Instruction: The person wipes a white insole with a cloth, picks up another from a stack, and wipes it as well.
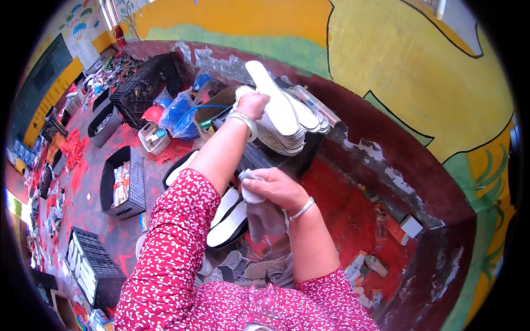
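My left hand (253, 105) reaches out to the far side, its fingers closed on a white insole (243, 91) that is partly hidden behind them. Right beside it is a stack of white insoles (276, 105), with a long one lying on top. Closer to my body, my right hand (281, 188) grips a soft grey fabric piece (266, 220) with a pale fuzzy edge. It hangs down, and I cannot tell its full shape. Below it to the left are black-rimmed shoes with white insides (229, 225). Several grey shoes (265, 267) lie in front of my body.
Blue plastic bags (185, 115) and a small white basket (154, 138) are left of my left forearm. Dark baskets (122, 185) and black crates (96, 267) stand on the red-stained floor further left. A painted wall (408, 77) curves along the right. Small boxes (411, 226) lie by it.
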Available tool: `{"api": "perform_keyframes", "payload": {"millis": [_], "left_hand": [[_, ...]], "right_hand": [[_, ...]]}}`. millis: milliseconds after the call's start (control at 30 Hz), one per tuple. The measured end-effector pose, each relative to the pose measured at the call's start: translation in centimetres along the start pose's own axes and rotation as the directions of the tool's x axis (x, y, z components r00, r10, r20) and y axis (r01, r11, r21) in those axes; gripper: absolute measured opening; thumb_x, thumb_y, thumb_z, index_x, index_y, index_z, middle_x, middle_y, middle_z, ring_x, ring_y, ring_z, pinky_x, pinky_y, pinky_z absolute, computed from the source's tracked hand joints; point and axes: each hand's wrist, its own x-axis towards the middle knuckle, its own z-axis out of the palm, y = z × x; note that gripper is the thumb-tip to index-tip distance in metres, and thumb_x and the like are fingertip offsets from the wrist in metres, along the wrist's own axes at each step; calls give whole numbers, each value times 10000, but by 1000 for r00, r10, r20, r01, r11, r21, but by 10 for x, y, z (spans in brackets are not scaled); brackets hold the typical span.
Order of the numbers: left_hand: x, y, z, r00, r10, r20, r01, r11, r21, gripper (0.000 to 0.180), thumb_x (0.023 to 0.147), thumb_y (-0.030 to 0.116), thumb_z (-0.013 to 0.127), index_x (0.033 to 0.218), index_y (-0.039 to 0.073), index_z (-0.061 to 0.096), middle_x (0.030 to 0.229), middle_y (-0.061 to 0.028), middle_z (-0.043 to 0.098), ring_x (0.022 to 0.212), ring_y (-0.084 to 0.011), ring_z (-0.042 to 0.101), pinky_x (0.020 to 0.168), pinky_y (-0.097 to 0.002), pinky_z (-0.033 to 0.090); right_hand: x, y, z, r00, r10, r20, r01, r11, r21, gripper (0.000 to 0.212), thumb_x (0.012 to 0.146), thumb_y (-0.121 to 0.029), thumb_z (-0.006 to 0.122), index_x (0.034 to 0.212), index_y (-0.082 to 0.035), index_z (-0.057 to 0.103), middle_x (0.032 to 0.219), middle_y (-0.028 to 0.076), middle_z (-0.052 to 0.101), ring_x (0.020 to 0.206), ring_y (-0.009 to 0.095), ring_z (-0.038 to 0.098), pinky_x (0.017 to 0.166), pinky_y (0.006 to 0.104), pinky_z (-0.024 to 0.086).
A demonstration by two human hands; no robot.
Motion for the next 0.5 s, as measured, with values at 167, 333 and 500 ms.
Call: {"api": "perform_keyframes", "payload": {"millis": [167, 333, 500], "left_hand": [[-39, 25, -52, 961, 278, -7, -256, 875, -410, 220, 923, 83, 479, 1124, 0, 507, 1021, -92, 618, 922, -189, 622, 840, -331, 509], [-110, 24, -126, 953, 302, 32, -231, 787, -572, 292, 936, 60, 404, 1223, 11, 429, 1118, -146, 578, 1005, -257, 609, 896, -393, 501], [-178, -38, -154, 987, 157, 43, -73, 664, -744, 336, 953, 99, 414, 1284, 44, 390, 1143, -124, 566, 1033, -260, 588, 906, -399, 488]], "right_hand": [[-7, -6, -6, 988, -117, -103, 125, 989, 73, 241, 950, -251, 514, 929, -29, 606, 822, -8, 581, 727, 57, 523, 673, 215, 439], [0, 3, -13, 896, -292, -335, 405, 846, 347, 415, 967, -377, 419, 993, 0, 589, 891, 103, 630, 806, 184, 617, 749, 296, 496], [32, 22, -9, 841, -301, -450, 539, 537, 649, 439, 953, -430, 408, 1062, -47, 593, 1065, 121, 627, 1020, 275, 584, 921, 435, 446]]}}
